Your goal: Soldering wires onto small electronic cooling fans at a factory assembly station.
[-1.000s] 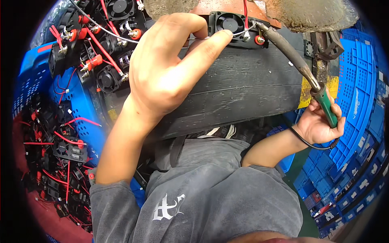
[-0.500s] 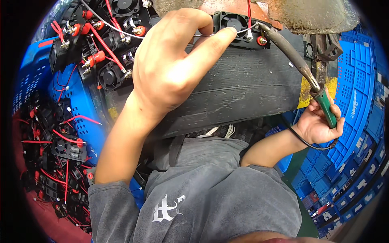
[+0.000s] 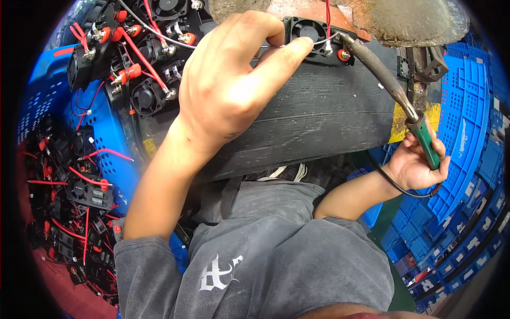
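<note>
My right hand is wrapped round the green handle of a soldering iron, whose shaft slants up and left. Its tip meets, or nearly meets, the end of a thin silvery solder wire beside a small black fan unit. Thumb and forefinger of my left hand pinch that wire, the thumb tip lying over the fan's front. Its other fingers are curled and mostly hidden. A red wire runs up from a metal terminal on the unit, and a red-ringed terminal sits beside it.
More fan units with red wires crowd the bench's left end. Below them, a blue crate adjoins a heap of similar parts. A black bench surface spans the middle. Blue perforated crates stand at right; the iron's cord loops below my right hand.
My left hand and the fan unit have shifted slightly to the right in the picture. The soldering iron stays almost in place, its tip still at the wire's end.
</note>
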Motion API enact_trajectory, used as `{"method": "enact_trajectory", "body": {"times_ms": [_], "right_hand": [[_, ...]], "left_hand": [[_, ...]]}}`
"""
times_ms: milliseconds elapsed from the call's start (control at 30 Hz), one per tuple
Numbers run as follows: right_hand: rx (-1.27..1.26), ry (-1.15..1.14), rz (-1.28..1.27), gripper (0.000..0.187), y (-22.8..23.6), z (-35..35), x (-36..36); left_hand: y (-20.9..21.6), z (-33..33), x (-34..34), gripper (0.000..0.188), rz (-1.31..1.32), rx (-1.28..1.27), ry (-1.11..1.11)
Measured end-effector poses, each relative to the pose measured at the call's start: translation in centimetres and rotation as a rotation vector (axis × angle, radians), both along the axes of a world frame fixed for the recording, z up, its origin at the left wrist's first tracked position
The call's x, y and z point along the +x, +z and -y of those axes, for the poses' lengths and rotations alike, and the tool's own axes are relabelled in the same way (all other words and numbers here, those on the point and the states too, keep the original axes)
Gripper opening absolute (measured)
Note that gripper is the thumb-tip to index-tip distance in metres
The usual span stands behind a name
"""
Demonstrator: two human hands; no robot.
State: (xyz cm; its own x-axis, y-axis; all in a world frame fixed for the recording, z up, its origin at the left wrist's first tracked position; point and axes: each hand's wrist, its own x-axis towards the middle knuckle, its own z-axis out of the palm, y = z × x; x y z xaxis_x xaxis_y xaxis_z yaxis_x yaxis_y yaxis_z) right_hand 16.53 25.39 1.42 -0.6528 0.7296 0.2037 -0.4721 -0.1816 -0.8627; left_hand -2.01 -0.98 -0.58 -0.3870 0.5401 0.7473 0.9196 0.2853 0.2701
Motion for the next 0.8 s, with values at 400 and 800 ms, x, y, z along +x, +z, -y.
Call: {"method": "enact_trajectory", "body": {"times_ms": [400,800], "right_hand": [[0.023,0.013,-0.003,0.053,-0.12,-0.46,0.32],[0.019,0.034,0.013,0.053,-0.09,-0.67,0.37]], "left_hand": [[-0.09,0.03,0.18,0.044,0.006,-0.026,-0.018],[-0.08,0.01,0.24,0.045,0.009,-0.013,-0.009]]}}
